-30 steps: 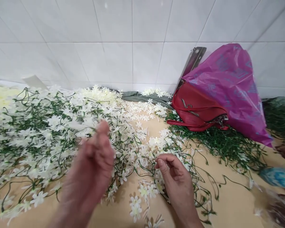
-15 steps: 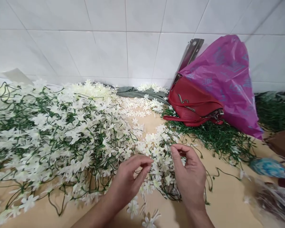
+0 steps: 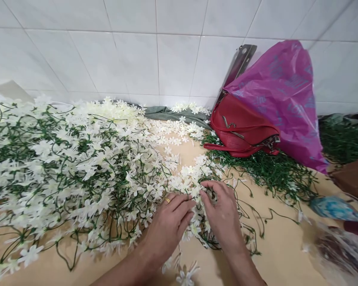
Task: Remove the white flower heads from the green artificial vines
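Observation:
My left hand, a ring on one finger, is closed, its fingertips pressed together among white artificial flowers. What it holds, if anything, is hidden. My right hand faces it, thumb and forefinger pinched on a small white petal flower at the heap's middle. The other right fingers curl over green stems. To the left spreads a large pile of white artificial flowers on wiry green stems. One loose white flower lies in front of my hands on the tan tabletop.
A red handbag and a purple plastic bag stand by the tiled wall, above bunched green stems. Blue-patterned item and a clear plastic bag lie at the right. Green cloth runs along the wall.
My right hand has moved left, its fingertips now at the flowers close to my left hand. My left hand has turned so its back and ring show. The view has shifted slightly.

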